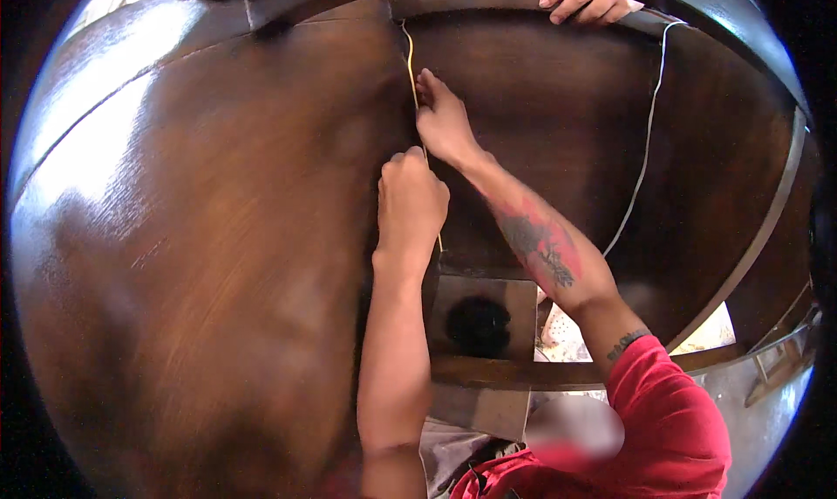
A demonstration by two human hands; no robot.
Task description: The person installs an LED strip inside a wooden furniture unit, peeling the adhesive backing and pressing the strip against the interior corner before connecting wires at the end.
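Note:
A thin yellowish cord point(412, 63) runs down a dark brown wooden surface, along the seam beside a large, glossy panel point(227, 228). My left hand point(412, 195) is closed in a fist around the cord, which comes out above the knuckles and again below the hand. Just above it, my right hand point(445, 122) has its fingers curled in against the same cord, the thumb side touching it. How firmly the right fingers grip is partly hidden. My right forearm, in a red sleeve point(671, 412), crosses the dark recess.
Another person's hand point(586, 3) rests over the top rim. A white cable point(647, 141) hangs down the recess at right. Below my hands is a brownish square board point(519, 311) with a round black patch point(478, 327). A curved edge strip point(767, 211) bounds the right side.

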